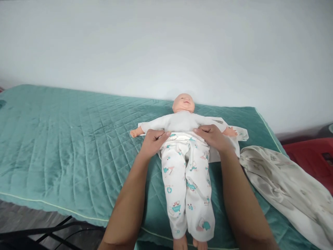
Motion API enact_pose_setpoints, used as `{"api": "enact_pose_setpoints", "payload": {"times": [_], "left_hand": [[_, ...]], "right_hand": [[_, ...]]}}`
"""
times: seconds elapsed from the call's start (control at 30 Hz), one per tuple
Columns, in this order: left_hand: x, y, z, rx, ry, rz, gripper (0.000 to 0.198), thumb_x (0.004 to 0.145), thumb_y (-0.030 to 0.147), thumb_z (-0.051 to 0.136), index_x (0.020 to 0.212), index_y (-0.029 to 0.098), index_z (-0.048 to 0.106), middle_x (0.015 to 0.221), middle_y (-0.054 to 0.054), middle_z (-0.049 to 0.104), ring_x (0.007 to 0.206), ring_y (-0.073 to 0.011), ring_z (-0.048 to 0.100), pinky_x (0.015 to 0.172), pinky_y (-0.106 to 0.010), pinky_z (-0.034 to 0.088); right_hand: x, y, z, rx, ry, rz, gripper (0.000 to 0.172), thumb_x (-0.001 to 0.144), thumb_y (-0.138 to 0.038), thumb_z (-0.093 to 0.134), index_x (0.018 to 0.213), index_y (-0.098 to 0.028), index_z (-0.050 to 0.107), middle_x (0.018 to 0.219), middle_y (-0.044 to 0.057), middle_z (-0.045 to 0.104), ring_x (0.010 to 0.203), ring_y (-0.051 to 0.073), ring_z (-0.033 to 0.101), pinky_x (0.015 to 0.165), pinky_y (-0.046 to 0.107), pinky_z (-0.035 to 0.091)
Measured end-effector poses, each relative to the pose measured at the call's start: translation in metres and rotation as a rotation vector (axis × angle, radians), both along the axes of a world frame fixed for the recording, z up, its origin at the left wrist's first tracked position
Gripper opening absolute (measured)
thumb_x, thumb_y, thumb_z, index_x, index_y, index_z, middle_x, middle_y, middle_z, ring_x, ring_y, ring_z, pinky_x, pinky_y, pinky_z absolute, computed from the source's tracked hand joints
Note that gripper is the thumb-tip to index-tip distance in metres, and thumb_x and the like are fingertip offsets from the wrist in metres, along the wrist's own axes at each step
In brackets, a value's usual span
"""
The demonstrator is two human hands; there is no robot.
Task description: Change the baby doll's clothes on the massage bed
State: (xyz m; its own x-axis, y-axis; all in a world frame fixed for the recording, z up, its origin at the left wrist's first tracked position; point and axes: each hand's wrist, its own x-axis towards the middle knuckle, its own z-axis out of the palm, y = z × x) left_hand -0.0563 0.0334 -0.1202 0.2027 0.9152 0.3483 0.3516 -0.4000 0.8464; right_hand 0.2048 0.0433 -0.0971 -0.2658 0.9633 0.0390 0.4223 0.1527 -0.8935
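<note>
A baby doll (183, 102) lies on its back with its arms spread and its feet toward me. White printed pants (174, 173) cover its legs up to the waist, and its torso is white. My left hand (155, 140) pinches one side of the pants' waistband between thumb and fingers. On the other side, my right hand (212, 135) grips the waistband the same way. Under the doll's back and arms a white garment (234, 144) is spread out, partly hidden by the doll and my right arm.
The doll rests on a green quilted cover (78, 149). To the right lies a crumpled pale printed cloth (283, 184), with a red plastic object (309, 156) beyond the cover's edge. A pale wall (156, 45) stands behind. Dark thin bars (39, 231) show at lower left.
</note>
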Motion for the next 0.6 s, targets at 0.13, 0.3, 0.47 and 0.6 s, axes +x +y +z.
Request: {"api": "enact_pose_setpoints", "payload": {"times": [0.13, 0.3, 0.47, 0.6], "left_hand": [[0.003, -0.008, -0.009, -0.01, -0.017, 0.046, 0.056, 0.092, 0.044, 0.053, 0.056, 0.018, 0.02, 0.055, 0.004, 0.016, 0.053, -0.0067, 0.016, 0.051, -0.028, 0.013], [0.006, -0.031, -0.019, -0.023, 0.0, 0.081, 0.056, 0.093, 0.047, 0.052, 0.056, 0.018, 0.021, 0.056, 0.004, 0.017, 0.053, -0.007, 0.018, 0.052, -0.027, 0.016], [0.012, -0.057, -0.023, 0.023, 0.02, 0.165, 0.053, 0.093, 0.045, 0.05, 0.055, 0.018, 0.026, 0.055, 0.004, 0.024, 0.054, -0.008, 0.025, 0.056, -0.027, 0.022], [0.015, -0.072, -0.026, 0.021, 0.072, 0.179, 0.05, 0.092, 0.045, 0.051, 0.055, 0.018, 0.032, 0.055, 0.004, 0.028, 0.055, -0.0092, 0.031, 0.059, -0.028, 0.025]], "right_hand": [[-0.006, -0.001, -0.007, 0.055, 0.048, -0.092, 0.06, 0.089, -0.06, 0.057, 0.06, -0.02, 0.024, 0.058, -0.003, 0.021, 0.054, 0.008, 0.022, 0.051, 0.027, 0.014], [-0.01, -0.002, -0.017, 0.131, 0.129, -0.149, 0.062, 0.089, -0.062, 0.056, 0.058, -0.02, 0.023, 0.056, -0.003, 0.022, 0.054, 0.008, 0.023, 0.051, 0.026, 0.017], [-0.012, -0.007, -0.028, 0.222, 0.167, -0.244, 0.064, 0.089, -0.064, 0.055, 0.055, -0.02, 0.024, 0.054, -0.003, 0.022, 0.054, 0.008, 0.023, 0.05, 0.026, 0.017], [-0.015, -0.011, -0.037, 0.298, 0.196, -0.312, 0.063, 0.089, -0.064, 0.054, 0.054, -0.02, 0.026, 0.053, -0.003, 0.024, 0.053, 0.009, 0.024, 0.05, 0.026, 0.018]]}}
